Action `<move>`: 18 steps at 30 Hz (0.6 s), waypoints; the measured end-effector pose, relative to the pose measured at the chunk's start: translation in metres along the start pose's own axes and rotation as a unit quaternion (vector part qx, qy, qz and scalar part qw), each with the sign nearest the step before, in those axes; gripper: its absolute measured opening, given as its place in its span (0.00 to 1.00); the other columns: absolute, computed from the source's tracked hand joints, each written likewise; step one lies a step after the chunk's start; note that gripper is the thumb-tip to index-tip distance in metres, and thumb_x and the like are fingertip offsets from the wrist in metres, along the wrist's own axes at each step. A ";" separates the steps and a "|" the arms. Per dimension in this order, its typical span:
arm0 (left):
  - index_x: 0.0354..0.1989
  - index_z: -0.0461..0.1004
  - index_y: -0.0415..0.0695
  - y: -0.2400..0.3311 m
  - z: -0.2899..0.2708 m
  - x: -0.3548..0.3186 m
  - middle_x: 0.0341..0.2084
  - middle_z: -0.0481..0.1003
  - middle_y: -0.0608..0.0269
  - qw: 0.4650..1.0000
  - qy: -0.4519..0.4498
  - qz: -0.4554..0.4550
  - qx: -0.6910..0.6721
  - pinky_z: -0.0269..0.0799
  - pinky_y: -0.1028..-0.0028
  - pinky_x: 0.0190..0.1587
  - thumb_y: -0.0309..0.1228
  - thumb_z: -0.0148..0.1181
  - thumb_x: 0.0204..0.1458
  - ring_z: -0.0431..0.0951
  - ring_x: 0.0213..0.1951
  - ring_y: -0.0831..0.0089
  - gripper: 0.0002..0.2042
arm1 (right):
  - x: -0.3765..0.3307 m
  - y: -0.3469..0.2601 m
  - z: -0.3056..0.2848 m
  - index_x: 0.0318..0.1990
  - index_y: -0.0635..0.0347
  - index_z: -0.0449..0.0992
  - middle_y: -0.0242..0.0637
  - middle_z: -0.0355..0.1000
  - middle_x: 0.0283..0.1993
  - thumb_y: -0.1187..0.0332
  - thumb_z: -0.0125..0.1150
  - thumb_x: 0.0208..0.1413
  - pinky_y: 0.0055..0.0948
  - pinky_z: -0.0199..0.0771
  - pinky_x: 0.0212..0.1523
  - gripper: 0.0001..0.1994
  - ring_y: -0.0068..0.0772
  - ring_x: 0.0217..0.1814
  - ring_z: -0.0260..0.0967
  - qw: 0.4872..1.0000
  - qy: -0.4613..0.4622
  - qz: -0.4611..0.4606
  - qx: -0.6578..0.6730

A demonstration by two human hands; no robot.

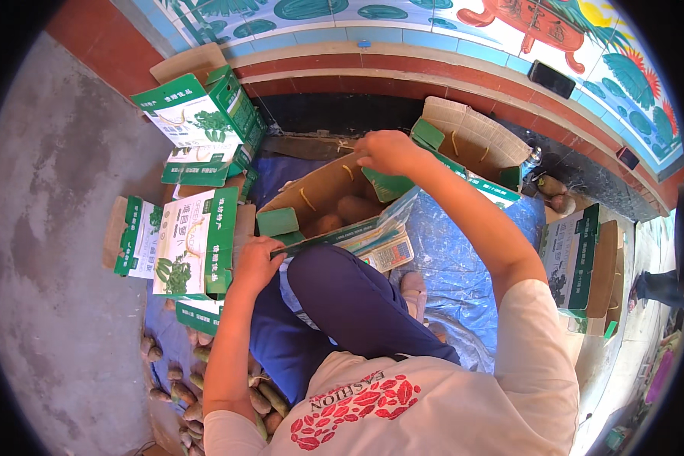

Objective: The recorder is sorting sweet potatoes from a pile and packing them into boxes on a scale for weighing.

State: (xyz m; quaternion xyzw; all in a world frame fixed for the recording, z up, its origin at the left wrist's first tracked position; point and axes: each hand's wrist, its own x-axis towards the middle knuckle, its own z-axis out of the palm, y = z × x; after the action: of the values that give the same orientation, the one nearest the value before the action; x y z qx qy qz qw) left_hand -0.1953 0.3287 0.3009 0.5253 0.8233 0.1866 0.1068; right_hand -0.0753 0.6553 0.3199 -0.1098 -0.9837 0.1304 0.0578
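On my feed, L hand [257, 262] touches open box [325, 190] at near-L corner; R hand [391, 154] bends at far rim. Can't tell if either grips. Box's btwn both hands' fingers, w/ brown roots [357, 208] inside.

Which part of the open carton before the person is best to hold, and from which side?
Probably hold the open carton by both short ends, from left and right: it is long, and the brownish produce inside would likely balance better so.

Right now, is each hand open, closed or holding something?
Left hand: at the near-left corner of the open box; grip can't be told.
Right hand: at that box's far rim; grip can't be told.
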 end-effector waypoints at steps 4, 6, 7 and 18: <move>0.27 0.77 0.41 0.008 0.001 0.006 0.24 0.75 0.55 1.000 0.015 -0.010 -0.001 0.70 0.61 0.38 0.26 0.65 0.40 0.75 0.33 0.55 0.05 | 0.048 -0.003 0.023 0.43 0.57 0.78 0.43 0.75 0.44 0.59 0.60 0.50 0.40 0.71 0.48 0.16 0.42 0.51 0.72 0.991 -0.104 0.026 -0.084; 0.25 0.77 0.41 0.011 -0.001 0.006 0.23 0.75 0.55 1.000 0.011 -0.018 0.009 0.70 0.61 0.36 0.26 0.64 0.41 0.76 0.32 0.56 0.04 | 0.060 -0.003 0.044 0.46 0.60 0.77 0.42 0.74 0.48 0.62 0.61 0.49 0.39 0.72 0.48 0.18 0.39 0.53 0.71 0.971 -0.178 0.066 -0.145; 0.25 0.76 0.40 0.011 0.000 0.006 0.23 0.75 0.55 1.000 0.012 -0.011 0.011 0.70 0.61 0.36 0.27 0.64 0.41 0.75 0.31 0.55 0.05 | 0.063 0.003 0.061 0.46 0.60 0.77 0.42 0.74 0.48 0.62 0.61 0.49 0.39 0.72 0.48 0.18 0.39 0.53 0.71 0.971 -0.176 0.068 -0.143; 0.24 0.74 0.41 0.018 -0.001 0.015 0.24 0.74 0.54 0.999 0.001 0.016 0.041 0.69 0.61 0.33 0.28 0.63 0.43 0.74 0.31 0.53 0.05 | 0.023 0.004 0.066 0.39 0.54 0.81 0.37 0.77 0.43 0.67 0.53 0.52 0.34 0.75 0.42 0.11 0.36 0.46 0.75 0.979 -0.106 0.047 -0.168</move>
State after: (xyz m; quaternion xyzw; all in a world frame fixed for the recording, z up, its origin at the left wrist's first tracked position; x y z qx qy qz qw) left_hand -0.1871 0.3488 0.3100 0.5420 0.8219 0.1553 0.0814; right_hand -0.1059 0.6480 0.2571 -0.1498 -0.9858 -0.0237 -0.0724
